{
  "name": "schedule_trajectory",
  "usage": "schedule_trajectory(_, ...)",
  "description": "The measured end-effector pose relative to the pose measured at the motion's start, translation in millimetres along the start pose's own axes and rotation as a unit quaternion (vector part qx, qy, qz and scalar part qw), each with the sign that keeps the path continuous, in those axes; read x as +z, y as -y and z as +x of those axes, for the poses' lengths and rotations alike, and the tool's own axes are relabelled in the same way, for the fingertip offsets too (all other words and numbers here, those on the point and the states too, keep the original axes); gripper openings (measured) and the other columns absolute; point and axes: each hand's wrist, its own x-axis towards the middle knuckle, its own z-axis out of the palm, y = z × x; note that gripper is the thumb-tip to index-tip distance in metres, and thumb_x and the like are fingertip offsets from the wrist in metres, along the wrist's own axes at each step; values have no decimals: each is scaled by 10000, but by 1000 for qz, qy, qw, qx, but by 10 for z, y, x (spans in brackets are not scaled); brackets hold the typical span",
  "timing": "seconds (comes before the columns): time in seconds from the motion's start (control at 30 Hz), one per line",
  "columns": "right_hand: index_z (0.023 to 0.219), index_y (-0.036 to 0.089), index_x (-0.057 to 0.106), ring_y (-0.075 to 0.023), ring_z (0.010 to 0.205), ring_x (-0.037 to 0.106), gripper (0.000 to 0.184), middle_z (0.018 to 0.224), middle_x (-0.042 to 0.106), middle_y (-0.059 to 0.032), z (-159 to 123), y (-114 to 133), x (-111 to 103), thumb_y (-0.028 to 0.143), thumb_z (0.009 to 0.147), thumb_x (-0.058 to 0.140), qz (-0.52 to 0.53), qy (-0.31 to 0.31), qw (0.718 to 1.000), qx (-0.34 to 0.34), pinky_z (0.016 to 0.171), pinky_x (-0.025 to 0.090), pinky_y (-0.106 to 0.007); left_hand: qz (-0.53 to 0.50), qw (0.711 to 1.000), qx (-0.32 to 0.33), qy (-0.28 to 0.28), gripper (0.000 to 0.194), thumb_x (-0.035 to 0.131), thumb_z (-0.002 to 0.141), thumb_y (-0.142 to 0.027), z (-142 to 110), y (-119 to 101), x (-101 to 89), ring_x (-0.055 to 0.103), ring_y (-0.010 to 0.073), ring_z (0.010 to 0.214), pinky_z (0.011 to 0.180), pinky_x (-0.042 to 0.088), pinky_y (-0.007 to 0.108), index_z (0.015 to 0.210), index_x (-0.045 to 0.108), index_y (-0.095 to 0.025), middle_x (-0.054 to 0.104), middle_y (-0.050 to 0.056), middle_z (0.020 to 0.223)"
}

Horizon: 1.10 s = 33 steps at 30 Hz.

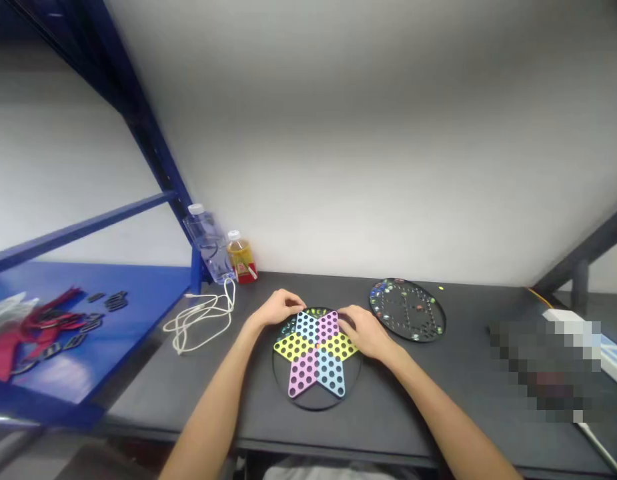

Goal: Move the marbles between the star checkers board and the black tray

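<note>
Chinese checkers board (315, 353) is found beneath left hand (281, 308) and right hand (363, 332), the right lying further onto it; fingers (345, 320) are curled, grip undetermined.

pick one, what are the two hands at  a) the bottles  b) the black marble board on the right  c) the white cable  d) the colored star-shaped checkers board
d: the left hand and the right hand both sit at the far edge of the colored star-shaped checkers board, away from the black marble board.
</note>
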Motion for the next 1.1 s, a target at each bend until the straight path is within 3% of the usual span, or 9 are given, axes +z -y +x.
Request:
schedule_trajectory(0.13, 677, 188, 598, -157, 637, 550, 385, 675, 619, -42, -15, 37, -43, 371, 963, 417, -59, 14, 997, 51, 633, 350, -271, 54, 995, 5, -82, 311, 615, 795, -436, 82, -74, 177, 645, 184, 736, 690, 457, 256, 849, 764, -168, 736, 54, 806)
schedule_trajectory(0.2, 612, 188, 556, -145, 597, 519, 393, 627, 592, -29, -20, 41, -66, 373, 945, 457, -64, 24, 997, 45, 604, 318, -269, 80, 993, 5, -92, 338, 630, 781, -480, 132, -138, 263, 629, 177, 695, 659, 443, 256, 816, 761, -170, 723, 51, 754)
schedule_trajectory(0.37, 815, 190, 621, -132, 687, 525, 22, 756, 596, -8, -32, 35, -137, 186, 795, 629, 2, 27, 1000, -13, 642, 347, -238, 130, 988, 1, -85, 420, 668, 718, -583, 249, -333, 467, 602, 166, 639, 598, 409, 251, 802, 740, -178, 695, 47, 713)
schedule_trajectory(0.53, 808, 193, 650, -124, 684, 516, 67, 763, 581, -1, -65, 5, -272, 156, 752, 658, 18, 110, 993, -34, 654, 365, -237, 176, 980, -1, -94, 447, 668, 705, -619, 245, -494, 621, 606, 177, 667, 602, 399, 256, 848, 732, -200, 697, 49, 757)
schedule_trajectory(0.7, 803, 201, 665, -144, 749, 549, 47, 803, 598, -16, -102, 39, -347, 187, 785, 624, -34, 142, 989, -21, 675, 360, -250, 149, 986, 26, -75, 417, 598, 794, -580, 177, -477, 552, 607, 170, 674, 615, 408, 251, 861, 732, -192, 698, 46, 757)
schedule_trajectory(0.87, 779, 190, 613, -147, 753, 550, 54, 818, 609, -25, -116, 80, -327, 175, 813, 574, -45, 151, 988, 4, 660, 341, -257, 13, 997, 14, -80, 465, 470, 885, -542, 158, -217, 422, 603, 142, 600, 589, 445, 237, 839, 714, -150, 681, 42, 701)
schedule_trajectory(0.97, 771, 185, 569, -146, 739, 533, 159, 799, 598, -29, -91, 61, -325, 262, 893, 502, 19, 112, 993, 32, 675, 351, -264, -60, 994, -25, -91, 496, 450, 886, -556, 184, -84, 418, 594, 130, 545, 543, 460, 231, 849, 700, -128, 665, 44, 667)
schedule_trajectory(1.03, 731, 187, 526, -142, 677, 503, 293, 723, 561, -21, -52, 39, -316, 379, 934, 438, 121, 65, 988, 76, 637, 355, -264, -79, 991, -33, -101, 507, 458, 877, -567, 204, -45, 434, 584, 123, 522, 526, 465, 229, 840, 695, -121, 660, 47, 660)
schedule_trajectory(1.1, 734, 196, 493, -132, 581, 451, 367, 653, 510, -2, 1, 18, -290, 495, 928, 401, 291, 32, 946, 139, 547, 335, -252, -84, 990, -32, -108, 511, 470, 868, -577, 215, -37, 448, 582, 120, 519, 523, 469, 228, 832, 694, -119, 660, 49, 662)
